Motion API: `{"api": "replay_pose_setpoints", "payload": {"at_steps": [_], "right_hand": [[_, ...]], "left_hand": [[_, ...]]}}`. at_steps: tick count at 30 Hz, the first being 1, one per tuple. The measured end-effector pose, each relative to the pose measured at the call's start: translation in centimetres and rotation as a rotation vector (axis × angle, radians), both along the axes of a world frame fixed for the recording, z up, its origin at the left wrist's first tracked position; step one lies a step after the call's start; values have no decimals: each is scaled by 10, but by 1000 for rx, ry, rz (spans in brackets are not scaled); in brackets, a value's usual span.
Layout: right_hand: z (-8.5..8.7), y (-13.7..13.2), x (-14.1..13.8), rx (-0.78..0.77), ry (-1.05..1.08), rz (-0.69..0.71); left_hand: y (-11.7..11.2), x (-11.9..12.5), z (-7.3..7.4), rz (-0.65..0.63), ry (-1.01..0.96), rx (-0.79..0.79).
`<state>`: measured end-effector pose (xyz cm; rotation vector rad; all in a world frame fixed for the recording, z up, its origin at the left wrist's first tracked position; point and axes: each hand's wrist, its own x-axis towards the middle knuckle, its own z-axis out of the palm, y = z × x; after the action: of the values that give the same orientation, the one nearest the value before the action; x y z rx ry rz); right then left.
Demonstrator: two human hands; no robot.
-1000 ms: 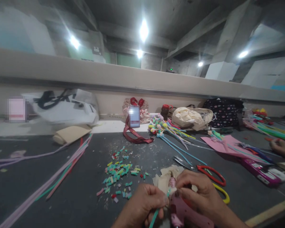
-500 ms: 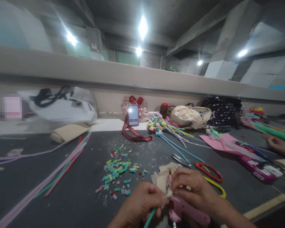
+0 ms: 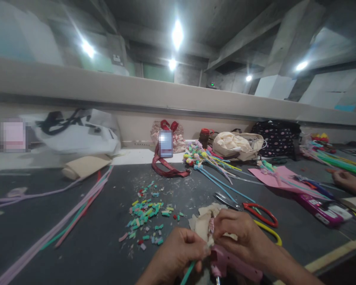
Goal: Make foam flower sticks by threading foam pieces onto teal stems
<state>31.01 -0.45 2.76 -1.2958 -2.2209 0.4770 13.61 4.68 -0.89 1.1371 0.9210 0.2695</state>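
My left hand (image 3: 185, 249) is closed in a pinch around a green fuzzy stem (image 3: 188, 271), which slants down toward the bottom edge. At its fingertips is a small pale piece (image 3: 208, 248), mostly covered by the fingers. My right hand (image 3: 240, 233) meets it there, fingers bent and pressed together; what they grip is hidden. Below the hands lies a pink glue gun (image 3: 225, 259), partly covered by the right hand. Its nozzle end points away from me over a crumpled beige cloth or paper (image 3: 200, 227).
Scissors (image 3: 259, 213) with red and yellow handles lie right of the hands. Small cut bits (image 3: 148, 211) are scattered at left, near long lilac stems (image 3: 68, 223). Behind are finished-looking colourful stems (image 3: 198, 154), a phone (image 3: 165, 143) and bags. Another person's hand (image 3: 345, 180) is far right.
Both hands stay nearly in place, still meeting at the small pale piece. The whole view has shifted very slightly.
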Motion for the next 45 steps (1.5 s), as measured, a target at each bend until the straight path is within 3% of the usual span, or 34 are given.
{"api": "replay_pose_setpoints", "payload": {"at_steps": [9,16,21,25,28,32,36,45], "right_hand": [[5,3,-1,61,-105,100],[5,5,-5,59,-170,94],[8,4,1,-35,97,33],[-5,5,8,-129,421,-150],[-24,5,7,-349,733,-272],[-37,3,-1,-612,1024,-243],[-37,1,-2,-662,1110,-173],[-36,0,-3,-645,1039,-135]], "left_hand": [[1,2,-12,32,-102,31],[0,4,-16,57,-102,24],[2,3,-19,93,-158,-47],[3,3,-15,129,-241,-90],[0,4,-6,173,-245,12],[-3,5,4,184,-170,243],[-7,6,6,139,-131,340],[-9,7,1,64,-56,424]]}}
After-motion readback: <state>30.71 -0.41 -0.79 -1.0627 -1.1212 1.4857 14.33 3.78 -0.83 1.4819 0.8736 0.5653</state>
